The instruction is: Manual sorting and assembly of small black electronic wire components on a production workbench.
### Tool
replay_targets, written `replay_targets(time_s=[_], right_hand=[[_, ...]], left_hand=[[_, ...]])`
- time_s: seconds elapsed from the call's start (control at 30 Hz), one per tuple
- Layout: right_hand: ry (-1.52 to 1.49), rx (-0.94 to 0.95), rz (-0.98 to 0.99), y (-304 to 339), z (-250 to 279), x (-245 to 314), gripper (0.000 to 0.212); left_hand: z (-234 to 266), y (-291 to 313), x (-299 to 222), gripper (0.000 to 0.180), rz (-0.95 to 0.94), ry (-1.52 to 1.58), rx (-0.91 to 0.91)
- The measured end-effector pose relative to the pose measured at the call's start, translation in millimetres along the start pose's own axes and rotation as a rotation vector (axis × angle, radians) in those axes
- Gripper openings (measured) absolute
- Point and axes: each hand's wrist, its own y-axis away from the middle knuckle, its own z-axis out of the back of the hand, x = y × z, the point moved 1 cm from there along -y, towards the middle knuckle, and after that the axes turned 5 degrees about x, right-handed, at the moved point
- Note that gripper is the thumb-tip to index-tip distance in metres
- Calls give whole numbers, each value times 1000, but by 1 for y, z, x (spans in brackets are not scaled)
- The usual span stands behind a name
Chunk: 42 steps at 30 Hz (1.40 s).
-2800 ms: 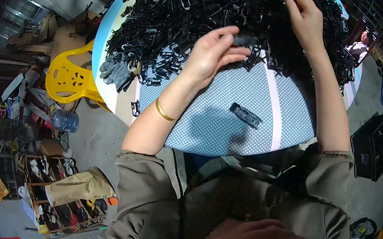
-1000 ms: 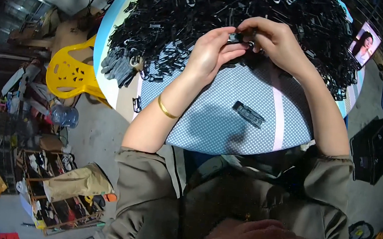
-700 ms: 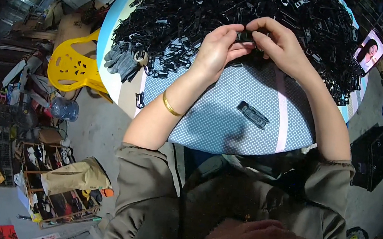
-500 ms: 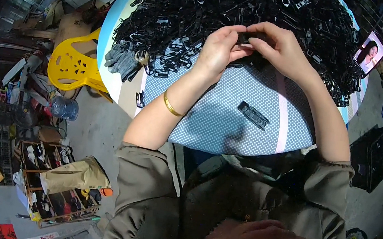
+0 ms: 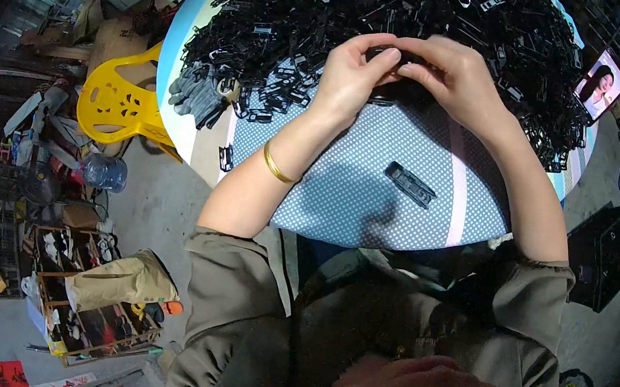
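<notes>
My left hand (image 5: 347, 79) and my right hand (image 5: 460, 78) meet fingertip to fingertip over the near edge of a big heap of black plastic parts (image 5: 310, 13). Both are closed in a pinch around a small black plastic part, almost wholly hidden by the fingers now. A gold bangle (image 5: 274, 165) circles my left wrist. Below my hands, one long narrow black plastic piece (image 5: 410, 185) lies apart on the blue dotted cloth (image 5: 331, 208).
Grey gloves (image 5: 199, 93) and a tape roll (image 5: 227, 89) lie at the heap's left edge. A lit screen (image 5: 600, 87) stands at the table's right. Left of the table are a yellow plastic chair (image 5: 106, 104) and a shoe rack (image 5: 84, 336).
My left thumb has come up over the pinch, and my fingers have closed nearer together, covering the dark part that showed between them. The loose piece on the cloth stays put.
</notes>
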Motion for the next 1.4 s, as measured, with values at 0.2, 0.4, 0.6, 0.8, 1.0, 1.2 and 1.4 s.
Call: replay_targets(time_s=[0.2, 0.4, 0.6, 0.8, 1.0, 1.2, 1.4], right_hand=[[-282, -224, -57, -4, -1, -16, 33], [-616, 47, -338, -3, 3, -23, 31], [-943, 51, -335, -6, 14, -35, 33], [151, 53, -122, 4, -5, -38, 16], [309, 13, -116, -1, -28, -39, 13], [335, 124, -184, 2, -31, -27, 18], [290, 218, -222, 5, -21, -24, 18]], left_hand=[[2, 1, -10, 36, -110, 68, 19], [1, 1, -18, 37, -125, 81, 98], [-9, 11, -18, 31, -100, -38, 242], [-27, 17, 5, 21, -16, -642, 643], [-6, -12, 25, 19, -543, -1315, 59], [-13, -12, 22, 21, -400, -1560, -6], [-17, -11, 14, 26, -252, -1559, 14]])
